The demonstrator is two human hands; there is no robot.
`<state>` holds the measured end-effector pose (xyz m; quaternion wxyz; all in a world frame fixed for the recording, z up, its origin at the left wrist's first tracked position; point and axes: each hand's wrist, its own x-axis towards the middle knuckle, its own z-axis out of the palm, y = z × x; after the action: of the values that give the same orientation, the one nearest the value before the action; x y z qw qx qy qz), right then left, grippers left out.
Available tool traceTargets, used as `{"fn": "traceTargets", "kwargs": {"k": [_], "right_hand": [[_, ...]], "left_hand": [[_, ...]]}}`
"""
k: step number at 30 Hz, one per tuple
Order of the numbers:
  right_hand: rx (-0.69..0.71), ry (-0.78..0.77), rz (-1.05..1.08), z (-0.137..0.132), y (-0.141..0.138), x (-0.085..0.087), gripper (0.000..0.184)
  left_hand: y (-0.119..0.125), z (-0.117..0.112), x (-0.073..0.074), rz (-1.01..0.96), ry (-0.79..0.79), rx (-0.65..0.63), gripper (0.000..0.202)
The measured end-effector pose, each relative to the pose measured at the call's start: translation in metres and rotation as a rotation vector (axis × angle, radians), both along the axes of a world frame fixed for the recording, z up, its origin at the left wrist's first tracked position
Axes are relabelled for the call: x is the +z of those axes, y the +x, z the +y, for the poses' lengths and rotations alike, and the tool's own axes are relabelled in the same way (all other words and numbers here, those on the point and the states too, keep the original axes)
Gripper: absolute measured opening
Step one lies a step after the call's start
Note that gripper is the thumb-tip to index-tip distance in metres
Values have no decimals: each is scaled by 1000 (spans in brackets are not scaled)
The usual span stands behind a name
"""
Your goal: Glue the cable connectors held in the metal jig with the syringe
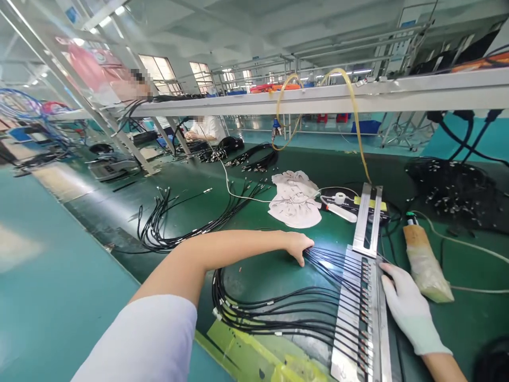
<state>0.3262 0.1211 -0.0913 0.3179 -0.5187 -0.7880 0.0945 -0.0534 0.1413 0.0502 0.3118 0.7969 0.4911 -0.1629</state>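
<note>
My bare left hand [298, 245] reaches across the green bench and rests its fingers on a fan of black cables [330, 265], pressing them down. These cables run into the slots of a long metal comb fixture [350, 313] that lies lengthwise in front of me. My right hand [407, 307], in a white glove, lies flat against the fixture's right rail with fingers spread. The cables loop back in a bundle [246, 313] toward me.
A crumpled white glove [294, 199], a white tool [340, 209] and a tape-wrapped handle [423, 262] lie beyond the fixture. More cable bundles [178, 223] cover the bench at left. A pile of black parts [457, 193] sits far right. Another person [204, 130] works farther back.
</note>
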Motion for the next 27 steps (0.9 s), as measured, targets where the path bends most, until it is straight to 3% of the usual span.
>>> {"fn": "traceTargets", "kwargs": {"k": [3,5,10,14,17,22,27], "right_hand": [[10,13,-5,3,4,-4,43],[20,26,-4,7,7,-9,43],[40,40,-18,14,10,-16,46],[60,48,-59,15,9,-15,49],[73,64,-66,14,8,-15,51],[67,41,-13,11,8,-17,50],[50,24,-18,9,7,-13,51]], "left_hand": [[3,-11,-3,-1,42,-12,36],[6,-9,2,16,-3,-12,34],[18,13,40,17,-195,-9,33],[32,19,65,-188,-196,-38,44],[29,7,60,-270,-155,-53,47],[-11,-9,30,-79,-84,-11,33],[-32,-15,27,-17,94,47,35]]}}
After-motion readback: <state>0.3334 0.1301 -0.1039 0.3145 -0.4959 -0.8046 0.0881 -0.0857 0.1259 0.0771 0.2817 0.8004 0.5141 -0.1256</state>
